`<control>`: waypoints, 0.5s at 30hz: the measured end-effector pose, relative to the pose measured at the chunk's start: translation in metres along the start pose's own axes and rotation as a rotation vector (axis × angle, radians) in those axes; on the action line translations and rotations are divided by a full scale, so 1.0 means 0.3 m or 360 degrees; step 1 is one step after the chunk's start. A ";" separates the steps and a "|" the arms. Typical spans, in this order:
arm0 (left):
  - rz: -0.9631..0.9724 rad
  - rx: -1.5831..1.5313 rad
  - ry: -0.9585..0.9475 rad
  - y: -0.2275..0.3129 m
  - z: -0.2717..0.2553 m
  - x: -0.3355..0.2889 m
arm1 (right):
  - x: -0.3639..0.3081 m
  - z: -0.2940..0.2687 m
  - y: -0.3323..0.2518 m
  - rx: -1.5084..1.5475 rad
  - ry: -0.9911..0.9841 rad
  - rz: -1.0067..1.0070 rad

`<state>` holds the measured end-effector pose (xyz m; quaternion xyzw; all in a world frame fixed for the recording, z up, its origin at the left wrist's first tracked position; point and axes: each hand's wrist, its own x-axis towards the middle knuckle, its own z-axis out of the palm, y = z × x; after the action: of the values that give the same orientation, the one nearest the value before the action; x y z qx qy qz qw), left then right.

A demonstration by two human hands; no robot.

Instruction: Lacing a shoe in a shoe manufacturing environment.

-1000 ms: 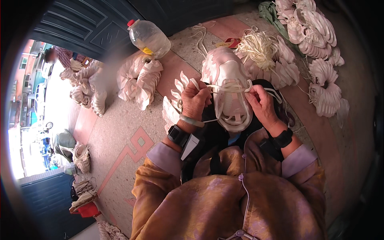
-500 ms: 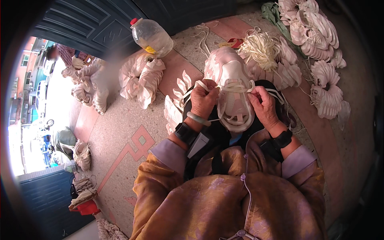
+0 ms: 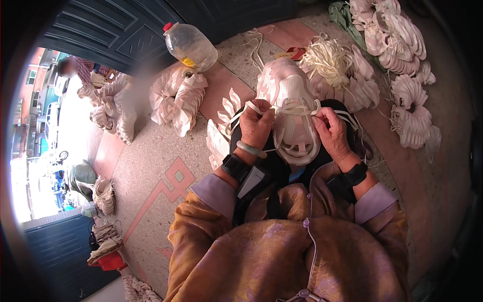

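A pale pink and white shoe upper (image 3: 296,132) rests between my knees. A cream shoelace (image 3: 293,109) crosses its upper part, with loops and ends out to both sides. My left hand (image 3: 256,122) is closed in a pinch on the lace at the shoe's left. At the right side, my right hand (image 3: 331,130) pinches the same lace between thumb and forefinger. Just past the shoe, a tangled bundle of cream laces (image 3: 327,63) lies on more pale uppers (image 3: 358,88).
Stacked uppers sit at the left (image 3: 178,98) and far right (image 3: 410,108). Near the dark door (image 3: 113,30) stands a clear jug (image 3: 191,48) with a red cap. A person (image 3: 85,68) is beyond another pile at the far left. A red container (image 3: 109,260) is lower left.
Almost nothing differs. Both hands keep their pinch on the lace, and the shoe upper stays in place. The left forearm has shifted very slightly.
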<state>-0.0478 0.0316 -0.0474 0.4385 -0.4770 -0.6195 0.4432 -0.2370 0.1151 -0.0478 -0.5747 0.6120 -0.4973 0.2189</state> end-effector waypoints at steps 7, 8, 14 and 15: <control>0.0120 0.0037 -0.0026 -0.032 0.000 -0.005 | -0.004 0.000 0.008 0.0005 0.0008 -0.0023; 0.0110 0.0077 -0.0017 -0.036 -0.004 -0.004 | -0.004 0.001 0.006 -0.0003 0.0009 -0.0026; 0.0420 0.0572 0.0111 -0.039 0.010 -0.003 | -0.004 0.003 0.001 0.0027 0.0005 -0.0033; 0.0536 0.0707 0.0106 -0.027 0.020 -0.011 | -0.004 0.003 0.004 0.0029 0.0005 -0.0031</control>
<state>-0.0539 0.0373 -0.0540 0.4596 -0.6523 -0.4027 0.4484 -0.2366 0.1156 -0.0494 -0.5779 0.6021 -0.5058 0.2183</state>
